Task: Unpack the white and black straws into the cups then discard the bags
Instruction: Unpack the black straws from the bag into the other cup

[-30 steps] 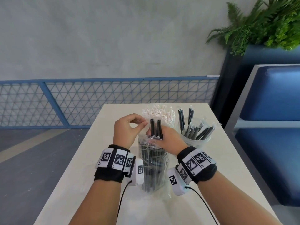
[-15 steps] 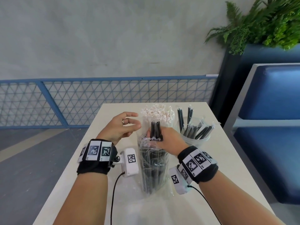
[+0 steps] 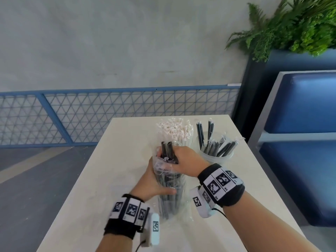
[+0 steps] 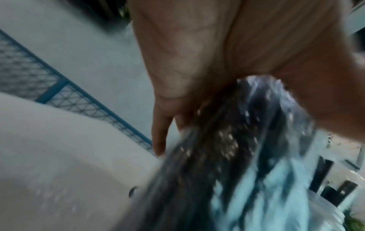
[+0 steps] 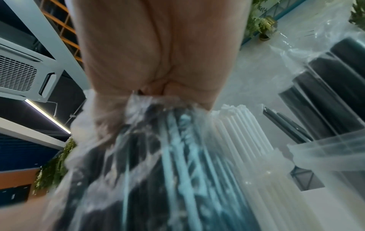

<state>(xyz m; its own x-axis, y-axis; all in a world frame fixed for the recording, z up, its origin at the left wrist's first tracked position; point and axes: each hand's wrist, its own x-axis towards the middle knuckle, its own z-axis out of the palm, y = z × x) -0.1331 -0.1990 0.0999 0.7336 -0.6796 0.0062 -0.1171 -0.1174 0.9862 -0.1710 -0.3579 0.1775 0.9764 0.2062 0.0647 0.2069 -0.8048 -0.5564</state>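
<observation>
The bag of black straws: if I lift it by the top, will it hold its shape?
Probably not: the bag of black straws is thin, crinkled film, likely slippery. Its open top lets straws slide out, so the left hand steadying the middle seems wise.

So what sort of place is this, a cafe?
Probably a cafe or canteen seating area: a blue padded bench beside a pale table, cups of straws, and a planter of ferns.

Bare table (image 3: 112,160) left; white straws (image 3: 174,130), cup (image 3: 216,155) crowding behind bag (image 3: 171,197).
</observation>
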